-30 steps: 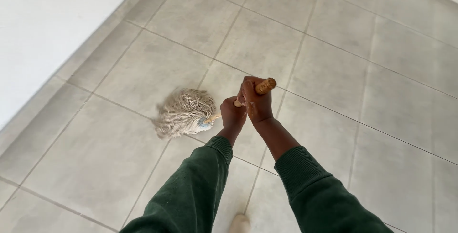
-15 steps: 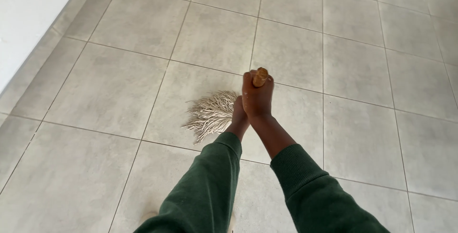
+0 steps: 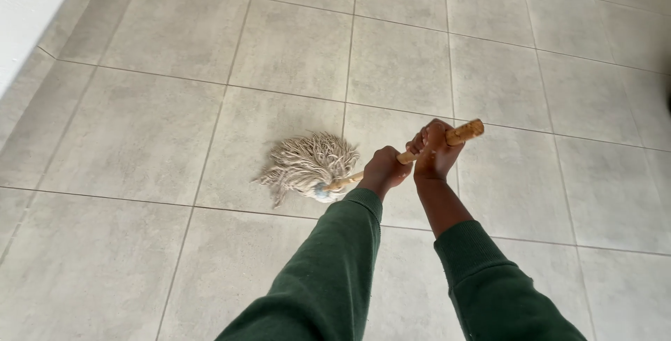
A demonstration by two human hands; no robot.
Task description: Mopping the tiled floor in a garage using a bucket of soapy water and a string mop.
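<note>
Large pale grey floor tiles (image 3: 168, 124), thin dark grout lines running in grid. White wall (image 3: 28, 5) upper left, matching tiled skirting along base. Soft, even daylight.

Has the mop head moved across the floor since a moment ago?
Cannot tell. The camera itself swings between pictures, and the tile lines look alike, so the mop head has no sure fixed mark to be judged against.

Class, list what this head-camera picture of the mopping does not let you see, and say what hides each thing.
1. Middle of the mop handle: covered by the left hand and right hand.
2. Floor under the mop head: hidden by its strings.
3. Person's body and feet: cut off by the bottom edge.
</note>
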